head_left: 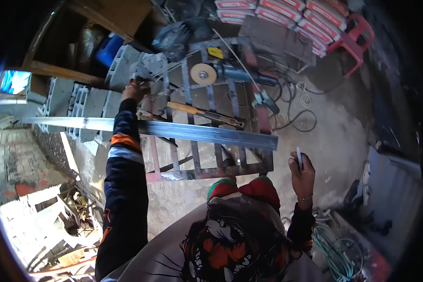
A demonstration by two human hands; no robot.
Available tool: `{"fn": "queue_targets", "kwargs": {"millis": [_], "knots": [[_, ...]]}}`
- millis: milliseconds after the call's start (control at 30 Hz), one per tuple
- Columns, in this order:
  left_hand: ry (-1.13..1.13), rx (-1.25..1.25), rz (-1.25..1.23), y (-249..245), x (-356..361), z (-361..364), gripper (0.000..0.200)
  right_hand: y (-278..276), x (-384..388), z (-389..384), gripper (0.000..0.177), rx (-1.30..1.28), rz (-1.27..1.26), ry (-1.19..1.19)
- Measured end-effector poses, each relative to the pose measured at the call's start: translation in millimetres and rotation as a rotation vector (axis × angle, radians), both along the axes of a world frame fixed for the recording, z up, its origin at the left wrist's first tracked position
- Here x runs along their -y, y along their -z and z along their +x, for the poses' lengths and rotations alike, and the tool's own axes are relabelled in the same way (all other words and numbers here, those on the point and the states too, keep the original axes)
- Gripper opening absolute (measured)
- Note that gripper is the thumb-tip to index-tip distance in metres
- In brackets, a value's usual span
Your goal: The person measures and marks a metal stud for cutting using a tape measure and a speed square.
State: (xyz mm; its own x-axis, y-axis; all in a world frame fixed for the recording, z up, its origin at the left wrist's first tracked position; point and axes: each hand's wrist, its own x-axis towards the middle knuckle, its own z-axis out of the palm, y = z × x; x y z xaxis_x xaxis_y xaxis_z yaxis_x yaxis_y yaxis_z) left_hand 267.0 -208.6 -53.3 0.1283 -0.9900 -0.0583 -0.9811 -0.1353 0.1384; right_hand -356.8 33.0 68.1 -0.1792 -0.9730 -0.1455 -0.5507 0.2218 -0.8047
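My left hand (135,90) reaches forward past the long metal bar (207,133), its fingers closed around something small and dark beside the grey blocks; I cannot make out what. In my right hand (303,173), a thin whitish flat piece (299,158) is pinched between thumb and fingers, right of the bar's end. The bar lies across a slatted metal frame (196,157), and my left forearm crosses over it. Behind the bar, a tool with a wooden-coloured handle (183,107) rests on the frame. Farther back lies an angle grinder (235,73) with a tan disc (203,74).
Hollow concrete blocks (94,105) stand at the left. Stacked red and white bags (317,26) and a red plastic chair (360,42) are at the back right. Black cable (289,105) loops over the floor. Coiled green hose (333,254) lies at the lower right.
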Motion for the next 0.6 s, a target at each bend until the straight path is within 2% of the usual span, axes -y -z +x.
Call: {"fn": "queue_targets", "kwargs": {"millis": [33, 67, 100, 167, 233, 267, 300, 367, 400, 433, 467, 500, 533, 600], "knots": [[0.064, 0.05, 0.0, 2, 0, 7, 0.062, 2, -8, -4, 0.021, 0.0, 0.035, 0.051], [0.097, 0.03, 0.017, -22, -5, -10, 0.057, 13, -17, -9, 0.02, -0.001, 0.021, 0.085], [0.033, 0.085, -0.02, -48, -15, -38, 0.051, 26, -24, -12, 0.021, -0.067, -0.031, 0.083], [0.375, 0.208, 0.061, -49, -7, -20, 0.045, 40, -25, -10, 0.022, 0.014, -0.006, 0.128], [0.453, 0.448, -0.017, -40, -3, -1, 0.041, 52, -19, -10, 0.02, 0.023, -0.034, 0.096], [0.434, 0.467, -0.02, -47, -6, 3, 0.039, 58, -13, -7, 0.02, 0.085, -0.061, 0.096], [0.41, 0.532, -0.15, -72, -26, -21, 0.04, 62, -5, -3, 0.019, 0.148, -0.088, 0.094], [0.331, 0.247, -0.441, -92, -45, -34, 0.032, 67, 8, 1, 0.02, 0.227, -0.01, 0.086], [0.292, 0.036, -0.518, -101, -57, -44, 0.04, 71, 14, 2, 0.021, 0.3, 0.067, 0.079], [0.376, 0.001, -0.59, -106, -77, -57, 0.047, 76, 18, 3, 0.021, 0.309, 0.064, 0.079], [0.375, 0.037, -0.65, -117, -108, -91, 0.05, 84, 22, 4, 0.022, 0.438, 0.126, 0.091], [0.431, -0.073, -0.59, -134, -135, -130, 0.052, 94, 25, 5, 0.024, 0.567, 0.187, 0.105], [0.356, -0.416, -0.441, -136, -164, -165, 0.05, 106, 27, 8, 0.026, 0.617, 0.11, 0.102], [0.264, -0.797, -0.183, -133, -216, -229, 0.046, 100, 30, 10, 0.027, 0.681, 0.179, 0.088]]}}
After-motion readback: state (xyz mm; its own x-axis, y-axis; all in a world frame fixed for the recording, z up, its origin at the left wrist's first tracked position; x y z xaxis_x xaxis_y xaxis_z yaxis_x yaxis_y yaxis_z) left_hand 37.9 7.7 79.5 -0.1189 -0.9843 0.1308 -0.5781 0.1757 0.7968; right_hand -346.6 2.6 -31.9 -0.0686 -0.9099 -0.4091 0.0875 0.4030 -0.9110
